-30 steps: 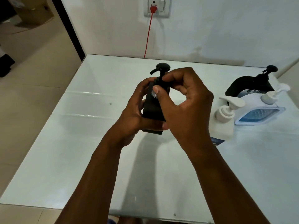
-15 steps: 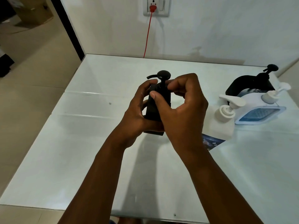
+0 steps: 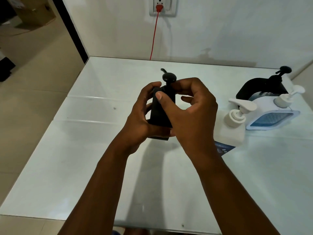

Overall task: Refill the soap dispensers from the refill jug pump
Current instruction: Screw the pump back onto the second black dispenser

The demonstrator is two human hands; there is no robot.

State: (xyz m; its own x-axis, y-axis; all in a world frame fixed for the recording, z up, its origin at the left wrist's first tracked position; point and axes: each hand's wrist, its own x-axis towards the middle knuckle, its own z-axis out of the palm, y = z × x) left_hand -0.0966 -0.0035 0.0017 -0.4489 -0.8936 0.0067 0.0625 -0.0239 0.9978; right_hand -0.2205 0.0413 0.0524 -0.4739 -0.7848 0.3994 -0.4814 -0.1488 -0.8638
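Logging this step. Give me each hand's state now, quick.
Left hand: grips the black dispenser body.
Right hand: fingers pinch the dispenser's pump at its neck.

matt black dispenser (image 3: 160,112), glossy white table (image 3: 84,150)

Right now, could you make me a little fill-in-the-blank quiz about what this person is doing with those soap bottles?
1. Both hands hold the ____ dispenser above the table.
2. The right hand pinches the pump collar; the ____ hand grips the body.
3. The cable hanging from the wall socket is ____.

Missing words: black; left; red.
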